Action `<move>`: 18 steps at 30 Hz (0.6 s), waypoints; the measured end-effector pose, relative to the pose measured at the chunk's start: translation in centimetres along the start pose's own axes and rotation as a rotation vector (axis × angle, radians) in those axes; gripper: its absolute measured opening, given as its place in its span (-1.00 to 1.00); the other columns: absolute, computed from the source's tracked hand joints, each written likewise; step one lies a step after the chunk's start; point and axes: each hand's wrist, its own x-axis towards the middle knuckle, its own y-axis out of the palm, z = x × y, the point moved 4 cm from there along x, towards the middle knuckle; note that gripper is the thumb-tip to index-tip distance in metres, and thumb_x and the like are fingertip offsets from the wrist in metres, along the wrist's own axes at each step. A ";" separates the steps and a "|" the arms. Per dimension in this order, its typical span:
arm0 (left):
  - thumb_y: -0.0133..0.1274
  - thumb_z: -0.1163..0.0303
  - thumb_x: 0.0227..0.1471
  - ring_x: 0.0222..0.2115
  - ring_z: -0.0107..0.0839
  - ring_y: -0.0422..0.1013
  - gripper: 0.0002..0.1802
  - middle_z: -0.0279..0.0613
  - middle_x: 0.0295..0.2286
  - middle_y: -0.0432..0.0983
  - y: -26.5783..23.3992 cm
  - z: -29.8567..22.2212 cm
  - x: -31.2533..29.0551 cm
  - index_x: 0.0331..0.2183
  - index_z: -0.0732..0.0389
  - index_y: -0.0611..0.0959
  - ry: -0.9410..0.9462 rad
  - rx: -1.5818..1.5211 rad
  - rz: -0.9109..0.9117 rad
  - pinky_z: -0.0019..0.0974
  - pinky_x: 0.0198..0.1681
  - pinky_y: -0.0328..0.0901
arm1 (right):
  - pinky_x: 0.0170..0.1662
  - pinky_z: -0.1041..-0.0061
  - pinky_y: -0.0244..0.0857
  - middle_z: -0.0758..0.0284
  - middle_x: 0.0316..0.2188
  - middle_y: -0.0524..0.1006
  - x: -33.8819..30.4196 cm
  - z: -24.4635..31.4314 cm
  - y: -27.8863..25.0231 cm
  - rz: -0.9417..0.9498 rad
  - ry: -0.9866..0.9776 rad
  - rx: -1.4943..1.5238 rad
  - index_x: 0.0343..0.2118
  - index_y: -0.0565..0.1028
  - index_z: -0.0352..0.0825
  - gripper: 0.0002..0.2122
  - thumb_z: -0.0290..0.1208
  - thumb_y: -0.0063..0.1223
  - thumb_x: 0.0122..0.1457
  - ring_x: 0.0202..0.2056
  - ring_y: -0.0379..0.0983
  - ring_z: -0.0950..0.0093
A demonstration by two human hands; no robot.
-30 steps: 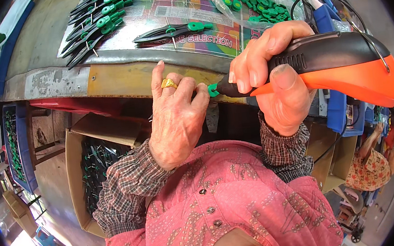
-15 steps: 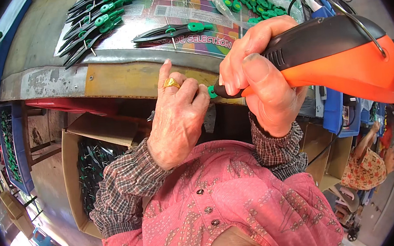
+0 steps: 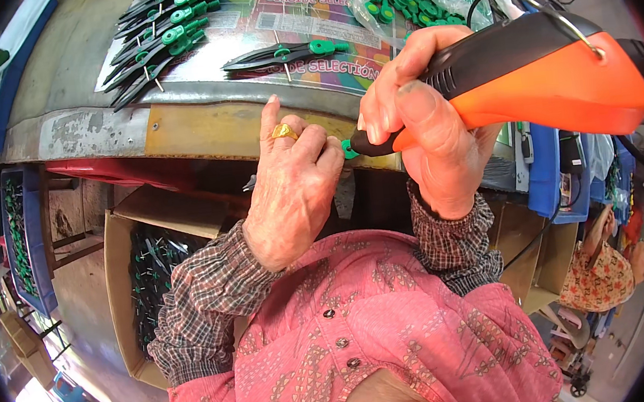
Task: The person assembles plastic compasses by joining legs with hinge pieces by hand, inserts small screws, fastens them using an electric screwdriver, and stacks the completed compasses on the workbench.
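Observation:
My right hand (image 3: 438,116) is wrapped round an orange-and-black electric screwdriver (image 3: 543,79), held slanting with its black nose pointing left. The nose meets the green end (image 3: 349,149) of a small piece pinched in my left hand (image 3: 294,180). Most of that piece is hidden by the fingers; a dark pointed tip (image 3: 250,183) shows beyond the hand. My left index finger stretches toward the table edge, and a gold ring sits on that hand. A black-and-green drawing compass (image 3: 284,53) lies on the table just beyond, apart from both hands.
Several similar compasses (image 3: 167,41) lie stacked at the far left. A clear bag of green parts (image 3: 415,2) stands at the far right. Below the table edge (image 3: 199,127) is a cardboard box (image 3: 122,298) of finished-looking pieces. Blue bins (image 3: 28,245) flank the table; another person (image 3: 600,275) is at right.
The screwdriver's rear end has swung slightly down and toward me. Its nose stays at the green end, and my left hand keeps its pinch. The view has shifted slightly.

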 end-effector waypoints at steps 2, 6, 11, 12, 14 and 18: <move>0.01 0.52 -0.20 -0.22 -0.11 0.33 -0.91 -0.15 -0.47 0.32 0.1 -0.1 0.1 -0.49 0.26 0.54 0.001 0.040 0.003 0.25 0.22 -0.06 | -0.49 0.48 0.29 0.33 -0.60 0.34 0.0 0.1 -0.3 -0.009 0.008 0.029 -0.25 0.25 -0.36 -0.69 -0.39 0.16 0.09 -0.61 0.32 0.51; 0.03 0.49 -0.20 -0.23 -0.16 0.34 -0.92 -0.22 -0.47 0.33 -1.3 -0.2 0.7 -0.50 0.19 0.55 -0.001 0.066 -0.037 0.26 0.19 -0.06 | -0.43 0.42 0.32 0.32 -0.59 0.37 -0.4 1.2 -0.7 0.010 -0.014 0.148 -0.22 0.27 -0.34 -0.62 -0.25 0.20 0.08 -0.58 0.35 0.47; 0.18 0.49 -0.23 -0.26 -0.24 0.36 -0.73 -0.31 -0.43 0.39 -2.5 0.4 2.5 -0.33 0.13 0.63 0.043 0.209 -0.090 0.19 0.14 0.02 | -0.41 0.38 0.33 0.35 -0.59 0.38 -0.3 2.4 -0.9 -0.049 -0.147 0.189 -0.22 0.27 -0.30 -0.63 -0.24 0.21 0.09 -0.58 0.35 0.46; 0.18 0.49 -0.23 -0.26 -0.24 0.36 -0.73 -0.31 -0.43 0.39 -2.5 0.2 2.7 -0.33 0.13 0.63 0.049 0.216 -0.094 0.19 0.14 0.02 | -0.41 0.38 0.33 0.35 -0.59 0.37 -0.2 2.4 -0.9 -0.072 -0.175 0.197 -0.22 0.27 -0.30 -0.63 -0.24 0.21 0.09 -0.58 0.35 0.47; 0.03 0.47 -0.15 -0.21 -0.13 0.38 -0.88 -0.17 -0.45 0.35 -1.9 -0.2 2.8 -0.43 0.22 0.55 0.078 0.168 -0.052 0.30 0.15 -0.05 | -0.42 0.39 0.33 0.35 -0.59 0.36 -0.1 2.5 -0.9 -0.061 -0.183 0.198 -0.24 0.25 -0.29 -0.63 -0.25 0.22 0.08 -0.58 0.34 0.47; 0.00 0.48 -0.13 -0.18 -0.10 0.37 -0.86 -0.14 -0.45 0.34 -1.5 0.4 3.0 -0.41 0.24 0.56 0.097 0.141 -0.084 0.32 0.14 -0.05 | -0.44 0.40 0.32 0.35 -0.61 0.35 0.2 2.2 -1.3 -0.076 -0.147 0.192 -0.27 0.25 -0.30 -0.62 -0.26 0.25 0.06 -0.60 0.33 0.48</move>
